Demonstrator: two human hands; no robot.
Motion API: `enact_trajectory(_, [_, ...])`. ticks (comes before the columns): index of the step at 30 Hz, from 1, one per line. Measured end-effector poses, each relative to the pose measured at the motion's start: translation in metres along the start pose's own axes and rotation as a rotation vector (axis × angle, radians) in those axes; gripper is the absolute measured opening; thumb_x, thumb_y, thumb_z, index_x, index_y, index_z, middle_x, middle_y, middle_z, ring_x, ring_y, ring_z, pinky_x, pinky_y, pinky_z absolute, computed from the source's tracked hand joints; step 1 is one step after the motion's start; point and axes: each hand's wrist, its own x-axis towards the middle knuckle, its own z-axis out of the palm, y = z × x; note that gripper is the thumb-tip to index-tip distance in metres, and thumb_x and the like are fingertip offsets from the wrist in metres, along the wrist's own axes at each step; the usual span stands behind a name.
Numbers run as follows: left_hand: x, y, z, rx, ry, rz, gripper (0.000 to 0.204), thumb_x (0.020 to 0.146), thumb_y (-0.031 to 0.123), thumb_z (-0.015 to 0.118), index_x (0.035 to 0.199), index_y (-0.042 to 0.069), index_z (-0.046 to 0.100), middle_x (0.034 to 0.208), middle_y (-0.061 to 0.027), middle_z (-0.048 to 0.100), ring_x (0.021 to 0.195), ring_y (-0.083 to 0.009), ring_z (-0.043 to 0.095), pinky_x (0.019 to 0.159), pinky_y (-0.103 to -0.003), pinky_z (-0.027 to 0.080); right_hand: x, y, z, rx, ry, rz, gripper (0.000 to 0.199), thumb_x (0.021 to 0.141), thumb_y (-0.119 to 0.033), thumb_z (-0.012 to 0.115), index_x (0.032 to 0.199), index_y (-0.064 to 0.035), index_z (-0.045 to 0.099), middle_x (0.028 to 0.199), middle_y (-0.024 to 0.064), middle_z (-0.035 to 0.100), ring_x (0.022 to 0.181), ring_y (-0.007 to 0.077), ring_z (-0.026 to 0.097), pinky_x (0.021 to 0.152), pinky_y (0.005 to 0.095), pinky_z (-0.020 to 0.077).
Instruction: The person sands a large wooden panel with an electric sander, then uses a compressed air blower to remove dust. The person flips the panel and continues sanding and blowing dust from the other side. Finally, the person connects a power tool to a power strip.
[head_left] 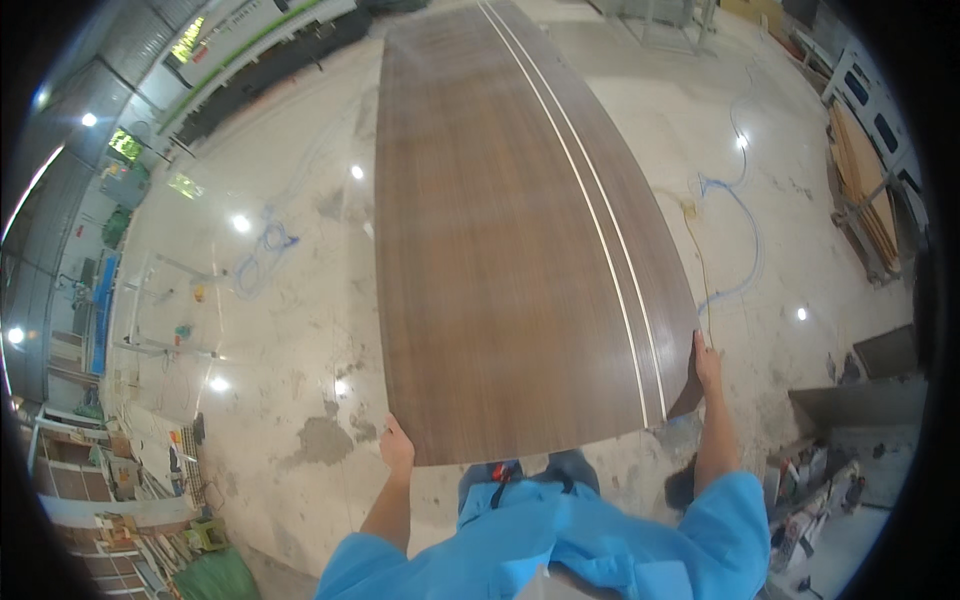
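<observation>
A long brown wood-grain panel [490, 260] stretches away from me to the top edge of the view. Two thin pale lines run lengthwise along its right side. My left hand [397, 447] grips the panel's left edge close to its near corner, fingers partly hidden by the board. On the opposite side my right hand [708, 365] is closed around the right edge, a little further from me than the near corner. The near end of the panel lies just in front of my waist. What bears the panel from beneath is hidden.
Blue hose [750, 245] curls over the pale floor on the right, and another coiled blue hose [265, 255] lies left. A long machine [260, 50] stands far left. Stacked boards [862, 175] lean at right; a cluttered bench [815, 490] is near right. Offcuts and a green sack [215, 577] lie lower left.
</observation>
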Motion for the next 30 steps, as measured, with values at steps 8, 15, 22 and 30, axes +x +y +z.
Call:
enact_trajectory(8, [0.046,-0.029,-0.029,0.066,0.12,0.108,0.088,0.108,0.064,0.028,0.099,-0.01,0.074,0.095,-0.0298,0.073,0.092,-0.0456,0.07,0.083,-0.052,0.051,-0.098,-0.014,0.02,-0.008,0.06,0.106,0.097,0.104,-0.073,0.033,0.101,0.0167,0.07,0.096,0.0402,0.068,0.099,0.0525,0.066,0.09,0.0538,0.0475])
enact_trajectory(15, [0.108,-0.06,-0.06,0.066,0.089,0.161,0.088,0.108,0.064,0.03,0.098,-0.011,0.074,0.093,-0.0301,0.073,0.091,-0.0468,0.07,0.082,-0.053,0.05,-0.185,0.005,0.07,0.054,0.205,0.173,0.089,0.107,-0.065,0.034,0.096,0.0165,0.067,0.087,0.0375,0.067,0.086,0.0503,0.066,0.082,0.0523,0.0482])
enact_trajectory(22, [0.149,-0.067,-0.077,0.06,0.1,0.278,0.084,0.108,0.062,0.033,0.1,-0.01,0.074,0.094,-0.0306,0.072,0.092,-0.0486,0.069,0.082,-0.054,0.05,-0.234,0.015,0.091,0.04,0.158,0.228,0.085,0.108,-0.062,0.035,0.104,0.0156,0.069,0.093,0.0374,0.069,0.093,0.0508,0.068,0.084,0.0534,0.0488])
enact_trajectory(30, [0.148,-0.045,-0.099,0.106,0.055,0.261,0.085,0.108,0.063,0.034,0.106,-0.012,0.073,0.1,-0.0283,0.074,0.095,-0.0443,0.069,0.085,-0.05,0.051,-0.232,0.066,0.104,0.736,0.109,0.266,0.085,0.106,-0.067,0.038,0.128,0.0095,0.067,0.114,0.0199,0.076,0.107,0.0406,0.07,0.093,0.0468,0.0522])
